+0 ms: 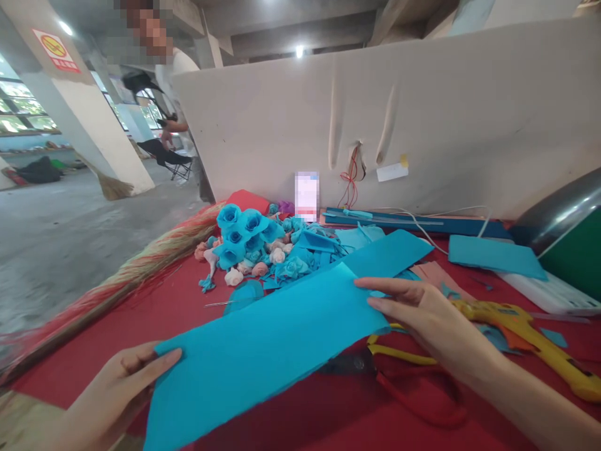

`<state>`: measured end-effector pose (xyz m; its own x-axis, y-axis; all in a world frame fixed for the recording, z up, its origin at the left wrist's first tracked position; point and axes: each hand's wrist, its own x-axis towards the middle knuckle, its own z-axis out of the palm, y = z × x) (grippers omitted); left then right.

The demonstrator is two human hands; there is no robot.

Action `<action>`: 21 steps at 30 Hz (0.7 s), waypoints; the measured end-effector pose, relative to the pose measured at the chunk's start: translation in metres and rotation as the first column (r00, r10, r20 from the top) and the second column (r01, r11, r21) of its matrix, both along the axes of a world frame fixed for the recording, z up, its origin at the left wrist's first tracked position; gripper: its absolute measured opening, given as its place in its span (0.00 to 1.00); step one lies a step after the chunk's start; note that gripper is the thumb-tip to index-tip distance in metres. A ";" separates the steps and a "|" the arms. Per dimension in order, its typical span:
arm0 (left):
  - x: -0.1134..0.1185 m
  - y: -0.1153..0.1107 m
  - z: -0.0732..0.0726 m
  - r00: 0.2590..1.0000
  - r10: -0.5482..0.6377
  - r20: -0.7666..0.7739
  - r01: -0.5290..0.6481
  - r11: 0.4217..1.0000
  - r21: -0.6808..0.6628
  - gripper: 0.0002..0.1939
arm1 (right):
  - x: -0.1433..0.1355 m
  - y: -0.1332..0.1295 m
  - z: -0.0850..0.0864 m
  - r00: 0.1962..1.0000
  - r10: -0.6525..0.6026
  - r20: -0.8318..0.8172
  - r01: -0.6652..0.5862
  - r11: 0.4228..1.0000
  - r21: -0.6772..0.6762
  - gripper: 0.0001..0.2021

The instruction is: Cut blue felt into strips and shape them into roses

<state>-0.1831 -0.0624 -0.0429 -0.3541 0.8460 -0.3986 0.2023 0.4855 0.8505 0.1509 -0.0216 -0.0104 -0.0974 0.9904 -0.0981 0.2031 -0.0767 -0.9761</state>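
Observation:
A long blue paper strip [267, 344] stretches slanting across the front of the red tabletop [188, 307]. My left hand [124, 382] pinches its upper left corner between thumb and fingers. At the strip's right end, my right hand [413, 307] grips the edge, thumb and index finger closed on it. Beneath the strip and my right forearm lie scissors [422, 382] with red and yellow handles, partly covered. Behind the strip sit blue paper flowers [241, 232], small pink and white paper roses [239, 272] and another folded blue paper piece [394, 250].
A yellow glue gun [530, 332] lies at the right near a white power strip [558, 294] with blue paper on it. A phone [307, 197] stands against the grey panel [272, 125]. Straw bundles [141, 269] line the left edge. A person [181, 81] stands beyond.

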 end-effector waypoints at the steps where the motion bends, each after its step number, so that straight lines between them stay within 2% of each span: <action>1: -0.005 -0.003 -0.003 0.998 -0.047 0.032 0.047 0.999 -0.012 0.13 | -0.003 -0.001 -0.001 1.000 0.008 0.000 -0.008 1.000 -0.014 0.18; 3: -0.015 -0.007 -0.004 0.990 -0.139 -0.013 0.139 0.990 0.006 0.09 | -0.008 -0.002 -0.003 1.000 0.017 0.000 -0.017 0.999 -0.031 0.18; 5: -0.021 -0.005 0.003 0.966 -0.179 -0.188 0.203 0.973 0.113 0.06 | -0.012 -0.001 -0.006 0.999 0.035 0.011 -0.034 0.999 -0.041 0.18; 7: -0.018 0.003 0.020 0.912 -0.188 -0.363 0.294 0.919 0.263 0.05 | -0.013 -0.001 -0.011 0.998 0.066 0.021 -0.065 0.997 -0.039 0.18; 8: -0.012 0.010 0.031 0.878 -0.199 -0.436 0.350 0.888 0.297 0.07 | -0.013 0.000 -0.014 0.996 0.088 0.014 -0.087 0.995 -0.040 0.19; 10: 0.009 0.026 0.053 0.797 -0.324 -0.510 0.507 0.818 0.273 0.13 | -0.013 0.000 -0.018 0.991 0.132 -0.008 -0.132 0.990 -0.046 0.20; 13: 0.053 0.053 0.077 0.605 -0.630 -0.487 0.771 0.617 0.159 0.20 | -0.014 0.000 -0.023 0.985 0.171 -0.016 -0.172 0.984 -0.054 0.21; 15: 0.083 0.071 0.083 0.408 -0.814 -0.413 0.903 0.426 0.053 0.28 | -0.014 -0.001 -0.023 0.984 0.178 0.007 -0.177 0.983 -0.045 0.20; 17: 0.107 0.086 0.082 0.237 -0.909 -0.344 0.965 0.260 -0.022 0.31 | -0.015 -0.002 -0.020 0.983 0.182 0.031 -0.181 0.983 -0.040 0.19; 19: 0.123 0.097 0.078 0.164 -0.934 -0.317 0.982 0.185 -0.038 0.29 | -0.015 -0.002 -0.018 0.981 0.189 0.049 -0.188 0.982 -0.023 0.19; 21: 0.132 0.104 0.074 0.135 -0.940 -0.315 0.988 0.150 -0.023 0.27 | -0.015 -0.002 -0.016 0.979 0.195 0.055 -0.195 0.981 -0.004 0.18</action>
